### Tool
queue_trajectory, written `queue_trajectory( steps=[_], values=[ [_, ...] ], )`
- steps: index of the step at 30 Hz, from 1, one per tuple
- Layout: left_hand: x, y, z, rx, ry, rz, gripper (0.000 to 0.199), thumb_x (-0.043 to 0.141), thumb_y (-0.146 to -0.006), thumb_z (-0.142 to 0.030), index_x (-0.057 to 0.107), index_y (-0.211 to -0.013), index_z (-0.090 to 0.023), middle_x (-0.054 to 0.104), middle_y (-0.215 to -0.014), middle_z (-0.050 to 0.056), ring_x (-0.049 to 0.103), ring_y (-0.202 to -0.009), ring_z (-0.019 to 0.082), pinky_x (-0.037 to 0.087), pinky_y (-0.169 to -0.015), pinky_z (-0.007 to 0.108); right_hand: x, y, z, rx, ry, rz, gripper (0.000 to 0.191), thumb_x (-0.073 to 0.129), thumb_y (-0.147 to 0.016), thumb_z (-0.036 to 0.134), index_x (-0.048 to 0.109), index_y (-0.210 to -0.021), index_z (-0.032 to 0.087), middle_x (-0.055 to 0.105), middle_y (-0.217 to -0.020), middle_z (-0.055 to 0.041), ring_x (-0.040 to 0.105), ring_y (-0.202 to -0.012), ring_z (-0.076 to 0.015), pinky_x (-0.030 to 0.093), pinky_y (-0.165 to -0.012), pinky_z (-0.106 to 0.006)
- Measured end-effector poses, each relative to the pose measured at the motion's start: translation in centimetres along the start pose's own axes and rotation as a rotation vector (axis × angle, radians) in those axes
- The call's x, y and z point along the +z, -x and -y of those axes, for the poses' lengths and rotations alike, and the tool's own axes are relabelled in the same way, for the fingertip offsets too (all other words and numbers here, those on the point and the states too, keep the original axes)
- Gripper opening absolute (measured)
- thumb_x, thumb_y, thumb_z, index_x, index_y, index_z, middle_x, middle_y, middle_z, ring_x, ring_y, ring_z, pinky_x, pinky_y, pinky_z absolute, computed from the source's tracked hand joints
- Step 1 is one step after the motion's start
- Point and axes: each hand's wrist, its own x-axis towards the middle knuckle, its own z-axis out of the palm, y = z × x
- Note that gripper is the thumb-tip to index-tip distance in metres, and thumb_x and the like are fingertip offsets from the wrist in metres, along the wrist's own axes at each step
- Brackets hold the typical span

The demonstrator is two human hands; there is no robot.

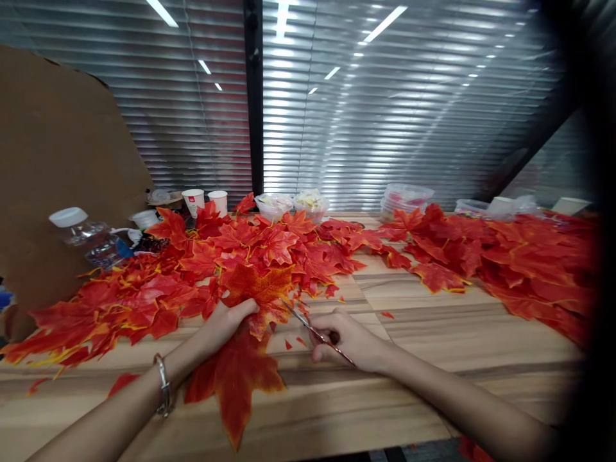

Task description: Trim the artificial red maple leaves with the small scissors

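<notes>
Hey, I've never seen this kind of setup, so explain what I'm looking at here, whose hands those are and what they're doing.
There's no machine here, just one person's bare hands. The single picture comes from a camera worn on their head, looking forward and down. The left hand holds a red-orange leaf; the right hand holds scissors, blades at the leaf's edge. A larger leaf lies below the left hand. On the wooden table are a few red scraps and two heaps of red leaves, one left, one right. Behind stand paper cups and plastic bowls.
</notes>
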Motion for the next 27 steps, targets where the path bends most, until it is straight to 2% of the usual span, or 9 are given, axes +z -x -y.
queue_trajectory(
  steps=[6,14,21,27],
  values=[
    [-0.1,0.0,0.0,-0.042,-0.026,0.002,0.026,0.050,-0.073,-0.037,0.052,-0.058,-0.016,0.055,-0.059,0.000,0.046,-0.053,0.014,0.038,-0.056,0.027,0.1,0.0,-0.1,0.009,-0.083,-0.021,0.036,0.062,-0.073,0.044,0.052,-0.059,0.012,0.027,-0.051,0.0069,0.025,-0.050,-0.0063,0.019,-0.045,-0.019],
    [0.5,0.1,-0.4,0.018,-0.041,0.030,0.015,0.051,-0.068,-0.029,0.048,-0.060,-0.017,0.051,-0.060,-0.002,0.043,-0.057,0.013,0.035,-0.055,0.025,0.5,0.1,-0.5,0.016,-0.152,-0.010,0.034,0.063,-0.072,0.039,0.046,-0.057,0.013,0.030,-0.048,0.0071,0.028,-0.046,-0.0058,0.019,-0.043,-0.018],
    [0.6,-0.2,0.5,-0.087,0.025,0.076,0.022,0.051,-0.068,-0.036,0.050,-0.060,-0.016,0.051,-0.060,-0.001,0.041,-0.056,0.012,0.034,-0.054,0.025,1.0,0.1,-0.3,0.073,-0.303,-0.013,0.027,0.056,-0.077,0.032,0.045,-0.059,0.015,0.029,-0.045,0.0083,0.029,-0.036,-0.0040,0.021,-0.036,-0.016],
    [1.1,-0.2,0.9,-0.170,0.054,0.143,0.032,0.056,-0.066,-0.041,0.039,-0.052,-0.017,0.036,-0.049,-0.005,0.030,-0.048,0.009,0.024,-0.048,0.023,1.3,0.0,-0.4,0.002,-0.335,-0.030,0.036,0.054,-0.077,0.044,0.041,-0.061,0.016,0.035,-0.051,0.0056,0.033,-0.041,-0.0047,0.025,-0.038,-0.016]
  ],
)
